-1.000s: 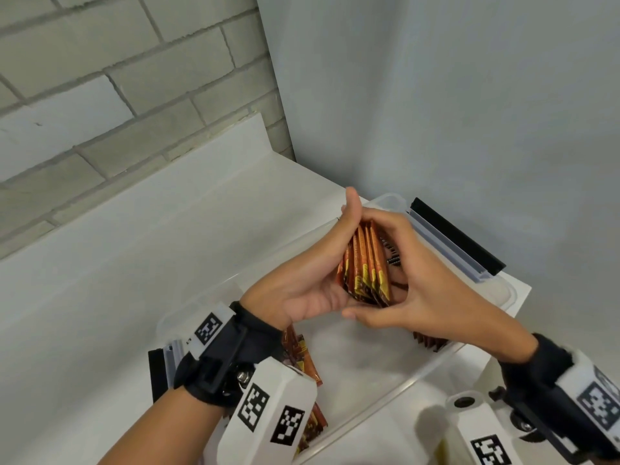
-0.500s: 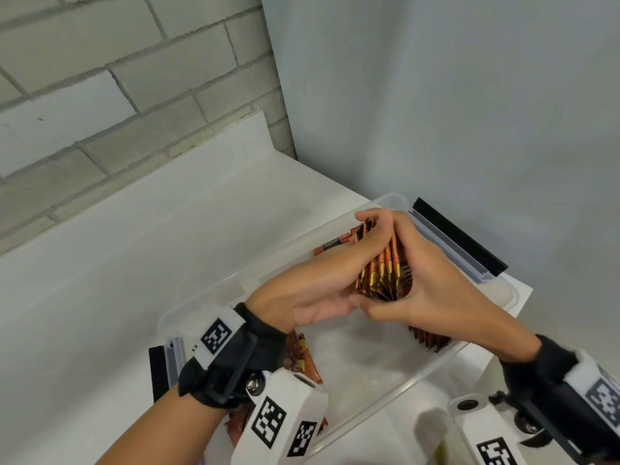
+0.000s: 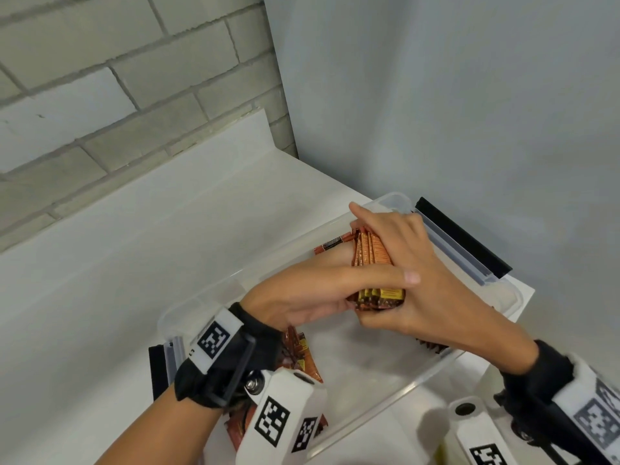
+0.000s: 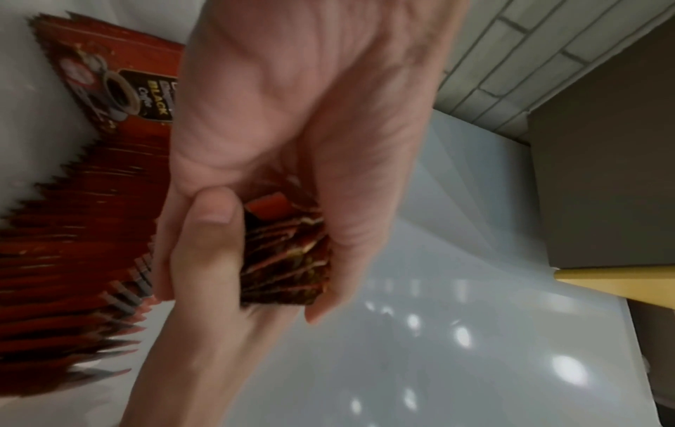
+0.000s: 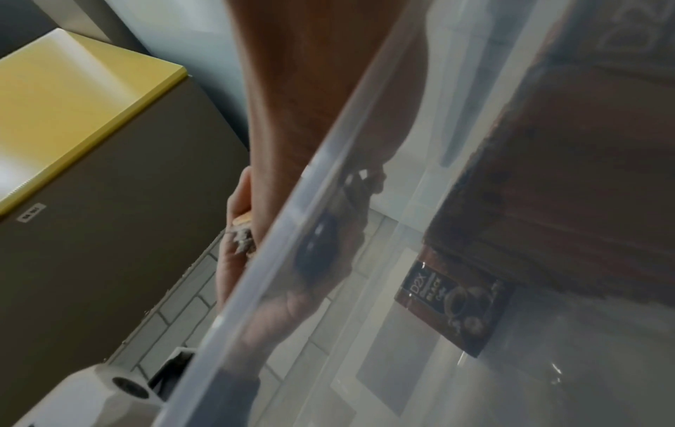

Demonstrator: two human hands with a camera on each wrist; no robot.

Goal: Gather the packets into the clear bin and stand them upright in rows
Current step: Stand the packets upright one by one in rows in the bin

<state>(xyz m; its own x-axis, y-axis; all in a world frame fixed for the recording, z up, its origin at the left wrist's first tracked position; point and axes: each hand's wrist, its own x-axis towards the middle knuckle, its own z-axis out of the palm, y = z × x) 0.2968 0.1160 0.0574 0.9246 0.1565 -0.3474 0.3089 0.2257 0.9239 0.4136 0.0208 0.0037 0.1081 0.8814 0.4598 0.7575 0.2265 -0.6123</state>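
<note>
A bundle of orange-red coffee packets point(image 3: 372, 260) is held between both hands inside the clear bin point(image 3: 385, 402), toward its far right end. My left hand point(image 3: 312, 293) grips it from the left, thumb laid across its top. My right hand point(image 3: 426, 283) wraps it from the right with fingers curled over. The left wrist view shows the bundle's ends point(image 4: 288, 260) squeezed between both hands. A row of upright packets point(image 3: 431, 346) stands under my right forearm. Loose packets point(image 3: 298, 355) lie by my left wrist, and one packet point(image 3: 332, 245) lies beyond the bundle.
The bin sits on a white counter point(image 3: 134, 263) in a corner, with a brick wall behind and a grey wall to the right. Black latch handles point(image 3: 464, 238) flank the bin ends. A yellow-topped box point(image 5: 73, 101) stands below the counter.
Both hands carried the bundle lower and toward the bin's far right end. My left thumb came down across the top of the bundle, and the right fingers closed over it.
</note>
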